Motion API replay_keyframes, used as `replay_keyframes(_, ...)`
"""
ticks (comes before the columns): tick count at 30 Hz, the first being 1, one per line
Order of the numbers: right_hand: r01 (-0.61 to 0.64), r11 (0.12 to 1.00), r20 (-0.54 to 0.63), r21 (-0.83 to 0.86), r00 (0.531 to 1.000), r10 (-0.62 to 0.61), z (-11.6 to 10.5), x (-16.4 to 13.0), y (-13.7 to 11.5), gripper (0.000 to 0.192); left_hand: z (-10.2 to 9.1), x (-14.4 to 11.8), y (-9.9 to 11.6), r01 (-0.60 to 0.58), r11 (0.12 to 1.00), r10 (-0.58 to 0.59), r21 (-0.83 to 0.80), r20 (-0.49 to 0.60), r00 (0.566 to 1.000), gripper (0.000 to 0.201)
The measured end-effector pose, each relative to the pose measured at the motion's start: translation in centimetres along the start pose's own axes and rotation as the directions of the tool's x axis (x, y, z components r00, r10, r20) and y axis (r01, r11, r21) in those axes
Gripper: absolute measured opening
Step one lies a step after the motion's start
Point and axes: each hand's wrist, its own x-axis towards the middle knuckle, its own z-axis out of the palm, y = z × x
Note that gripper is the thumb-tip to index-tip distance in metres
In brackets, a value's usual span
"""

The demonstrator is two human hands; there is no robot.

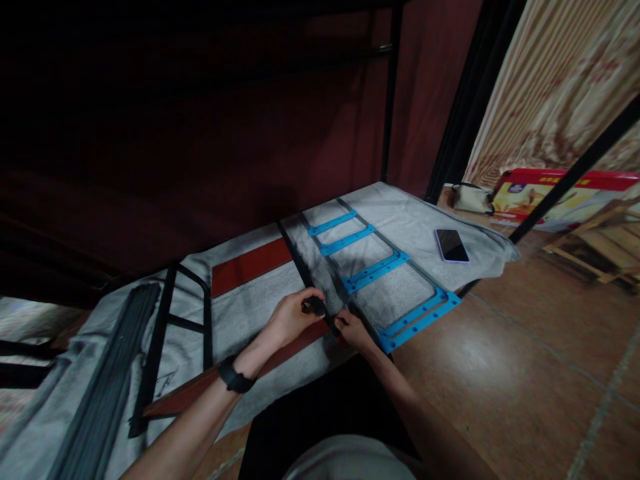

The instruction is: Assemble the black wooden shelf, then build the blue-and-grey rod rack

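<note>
On the grey cloth (370, 307), my left hand (293, 319) is closed on a dark piece (316, 306) at the near end of a black metal bar (299, 261). My right hand (353, 329) is pinched at the same end, just right of the left; what lies between its fingertips is too small and dark to make out. A bit of red shows under the right hand. Two red-brown boards, a far one (250, 267) and a near one (280, 360), run from the bar toward a black end frame (187, 323). The left forearm crosses the near board.
Blue brackets (377, 272) joined by grey rods lie right of my hands. A phone (452, 245) rests farther right. Grey tubes (113, 373) are bundled at the left. Beyond the cloth's edge are a red-and-yellow box (545, 197) and a wooden stool (600, 240) on the tiled floor.
</note>
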Motion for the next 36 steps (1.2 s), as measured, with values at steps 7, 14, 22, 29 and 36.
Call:
replay_keyframes(7, 0.049, 0.995, -0.008, -0.088, 0.999, -0.050, -0.2, 0.2, 0.1, 0.019, 0.2, 0.1, 0.3, 0.008, 1.000, -0.008, 0.030, 0.014, 1.000, 0.026)
replay_keyframes(14, -0.015, 0.994, -0.020, -0.107, 1.000, 0.013, 0.1, -0.2, -0.6, 0.023, -0.1, 0.1, 0.3, 0.017, 1.000, -0.017, 0.008, 0.007, 1.000, 0.026)
replay_keyframes(22, -0.055, 0.996, 0.046, -0.068, 0.997, 0.058, -0.1, 0.0, -0.2, 0.020, 0.2, -0.1, 0.8, 0.010, 1.000, -0.010, 0.014, -0.003, 1.000, 0.025)
replay_keyframes(29, 0.043, 0.939, 0.044, -0.343, 0.999, -0.029, -0.6, -0.3, -1.2, 0.022, 0.6, -0.3, 1.0, 0.019, 0.996, -0.020, 0.085, 0.009, 1.000, 0.027)
replay_keyframes(36, 0.026, 0.909, -0.045, -0.416, 0.998, -0.049, -2.1, -2.3, -2.9, 0.032, 0.9, -1.0, 1.6, -0.004, 0.974, 0.000, 0.227, 0.018, 1.000, 0.046)
